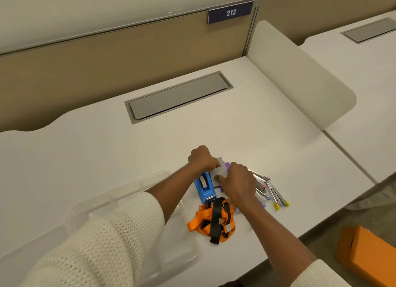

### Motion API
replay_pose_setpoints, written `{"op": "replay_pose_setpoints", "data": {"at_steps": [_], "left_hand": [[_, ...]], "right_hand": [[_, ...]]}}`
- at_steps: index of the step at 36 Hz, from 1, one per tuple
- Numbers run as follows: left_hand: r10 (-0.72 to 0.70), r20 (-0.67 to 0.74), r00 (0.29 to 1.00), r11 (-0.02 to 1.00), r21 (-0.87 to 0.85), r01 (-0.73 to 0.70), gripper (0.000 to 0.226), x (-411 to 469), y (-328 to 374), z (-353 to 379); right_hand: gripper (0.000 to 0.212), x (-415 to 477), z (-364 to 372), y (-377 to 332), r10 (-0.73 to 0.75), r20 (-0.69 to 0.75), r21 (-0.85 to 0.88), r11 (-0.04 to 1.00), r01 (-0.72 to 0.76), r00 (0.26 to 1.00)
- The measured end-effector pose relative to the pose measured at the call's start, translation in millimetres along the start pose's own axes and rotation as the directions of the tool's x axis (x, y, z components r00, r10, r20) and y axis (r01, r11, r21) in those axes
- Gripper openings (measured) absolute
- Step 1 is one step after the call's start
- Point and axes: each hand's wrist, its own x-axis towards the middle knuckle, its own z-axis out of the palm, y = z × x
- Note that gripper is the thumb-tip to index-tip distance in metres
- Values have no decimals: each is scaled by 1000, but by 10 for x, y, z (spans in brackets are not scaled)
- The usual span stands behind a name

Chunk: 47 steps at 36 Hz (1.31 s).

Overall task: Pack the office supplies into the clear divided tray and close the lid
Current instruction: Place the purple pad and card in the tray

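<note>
Supplies sit bunched at lower centre of the frame: a blue tape dispenser (204, 188), a tangle of orange and black lanyards (214, 219) below it, and staplers (270, 190) fanned out to the right. Both hands meet just above the dispenser, the left hand (202, 159) and right hand (236, 182) each pinching a small pale card stack (221, 171) between them. The clear divided tray (120, 192) lies open at lower left, under the left sleeve (100, 244), on the white desk (107, 141).
</note>
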Motion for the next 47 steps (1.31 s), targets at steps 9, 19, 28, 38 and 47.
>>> {"op": "replay_pose_setpoints", "data": {"at_steps": [9,19,28,38,47], "left_hand": [[-118,108,987,931,-335,148,26,143,17,2],[-74,262,962,731,-642,231,43,82,-110,-193],[-17,-3,1000,820,-572,12,40,-434,-261,-476],[-39,-352,935,919,-381,-105,32,-1455,-1060,-509],[128,-551,824,989,6,-149,17,-1937,-1947,-134]], "right_hand": [[55,88,20,-113,41,58,85,995,-46,997],[34,451,-117,-157,79,134,204,973,-105,988],[53,99,-423,-356,-81,-13,360,930,80,997],[57,-801,-335,-595,-281,80,533,823,197,957],[93,-1358,87,-561,-302,243,523,841,138,922]]}}
